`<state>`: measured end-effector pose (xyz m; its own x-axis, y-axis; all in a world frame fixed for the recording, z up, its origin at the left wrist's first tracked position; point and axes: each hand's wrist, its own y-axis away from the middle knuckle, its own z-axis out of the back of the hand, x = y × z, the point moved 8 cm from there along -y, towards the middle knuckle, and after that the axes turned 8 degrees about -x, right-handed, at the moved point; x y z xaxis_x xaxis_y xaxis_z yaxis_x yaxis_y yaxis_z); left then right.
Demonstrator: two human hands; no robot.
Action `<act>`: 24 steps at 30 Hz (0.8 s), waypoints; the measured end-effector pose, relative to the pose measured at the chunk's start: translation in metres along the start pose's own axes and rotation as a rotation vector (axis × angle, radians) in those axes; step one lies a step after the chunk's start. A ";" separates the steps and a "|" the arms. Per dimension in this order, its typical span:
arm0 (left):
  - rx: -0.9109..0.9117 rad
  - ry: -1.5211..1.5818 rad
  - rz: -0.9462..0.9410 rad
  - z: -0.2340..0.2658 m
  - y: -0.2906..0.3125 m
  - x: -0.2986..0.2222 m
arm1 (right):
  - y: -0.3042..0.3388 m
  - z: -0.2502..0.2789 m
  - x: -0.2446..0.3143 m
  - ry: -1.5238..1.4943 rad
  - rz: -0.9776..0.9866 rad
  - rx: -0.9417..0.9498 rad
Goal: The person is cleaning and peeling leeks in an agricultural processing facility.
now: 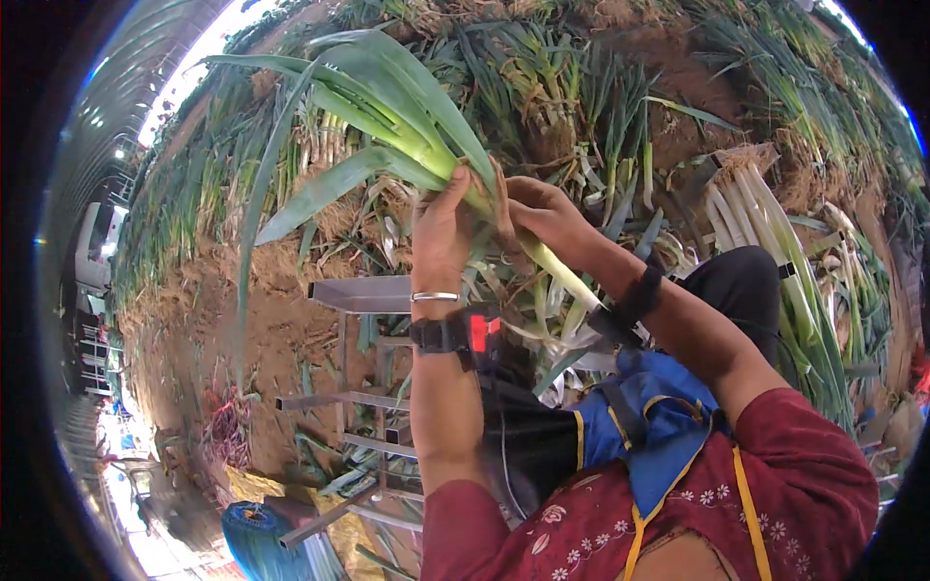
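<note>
One long leek point(412, 145) lies slantwise across both hands, its broad green leaves fanning to the upper left. Its pale shank point(562, 271) runs down to the right, under my right forearm. My left hand point(444, 221) is closed round the leek where the leaves part, thumb on top. Close beside it, my right hand point(550, 218) has its fingers pinched on a brown, withered outer leaf point(503, 205) that hangs along the shank. The root end is hidden behind the right wrist strap.
Bundles of leeks cover the soil point(281, 310) ahead. At right stands a pile of trimmed leeks point(775, 232) with pale shanks. A metal frame point(363, 293) is beside my left forearm. A blue roll point(254, 537) and a yellow sack point(349, 542) lie lower left. Leaf scraps lie below my hands.
</note>
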<state>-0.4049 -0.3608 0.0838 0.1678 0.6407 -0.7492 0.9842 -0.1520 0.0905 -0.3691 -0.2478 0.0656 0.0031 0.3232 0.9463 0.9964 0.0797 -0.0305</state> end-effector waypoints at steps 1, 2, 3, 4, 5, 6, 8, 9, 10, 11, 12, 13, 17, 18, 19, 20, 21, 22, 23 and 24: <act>0.003 0.014 0.016 -0.002 0.000 0.003 | -0.003 0.003 0.001 0.009 0.042 -0.018; 0.005 0.028 0.032 -0.004 0.000 0.005 | -0.007 0.006 0.000 0.015 0.064 -0.045; 0.005 0.042 0.045 -0.006 0.001 0.007 | -0.010 0.008 0.000 0.019 0.085 -0.069; -0.003 0.011 0.025 -0.005 0.000 0.007 | -0.013 0.009 0.000 0.024 0.107 -0.094; -0.010 -0.020 0.005 -0.006 -0.001 0.007 | -0.013 0.011 0.003 0.085 0.182 -0.134; -0.020 -0.053 -0.017 -0.005 0.000 0.005 | -0.013 0.009 0.007 0.144 0.257 -0.172; -0.056 -0.121 -0.034 -0.002 0.001 0.004 | -0.012 0.009 0.012 0.236 0.307 -0.225; -0.075 -0.155 -0.044 0.001 0.002 0.003 | -0.013 0.009 0.013 0.268 0.282 -0.238; -0.089 -0.167 -0.032 0.005 0.001 0.004 | -0.013 0.008 0.019 0.285 0.320 -0.236; -0.103 -0.178 -0.019 0.010 0.001 0.005 | -0.014 0.007 0.025 0.301 0.358 -0.236; -0.111 -0.188 -0.004 0.010 -0.001 0.007 | -0.013 0.009 0.035 0.306 0.462 -0.226; -0.125 -0.195 0.016 0.011 -0.001 0.008 | -0.013 0.012 0.045 0.310 0.565 -0.215; -0.131 -0.233 0.072 0.026 0.002 0.007 | -0.032 0.035 0.043 0.068 0.248 -0.141; -0.122 -0.245 0.081 0.034 0.002 0.007 | -0.033 0.042 0.048 -0.014 0.212 -0.172; -0.121 -0.235 0.062 0.037 0.003 0.005 | -0.038 0.056 0.053 -0.092 0.180 -0.209; -0.121 -0.226 0.041 0.041 0.003 0.003 | -0.043 0.071 0.058 -0.171 0.147 -0.244; -0.117 -0.219 0.017 0.041 0.005 -0.002 | -0.053 0.096 0.065 -0.321 0.186 -0.222; -0.130 -0.279 0.006 0.046 0.003 -0.004 | -0.060 0.125 0.068 -0.433 0.225 -0.162; -0.141 -0.338 -0.006 0.052 -0.002 -0.007 | -0.066 0.155 0.070 -0.543 0.259 -0.098; -0.096 -0.268 -0.072 0.041 0.000 -0.012 | -0.067 0.181 0.073 -0.620 0.291 0.007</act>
<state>-0.4095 -0.3994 0.0657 0.0893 0.4238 -0.9013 0.9960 -0.0336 0.0829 -0.4513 -0.0594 0.0785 0.2196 0.8125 0.5400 0.9616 -0.0870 -0.2602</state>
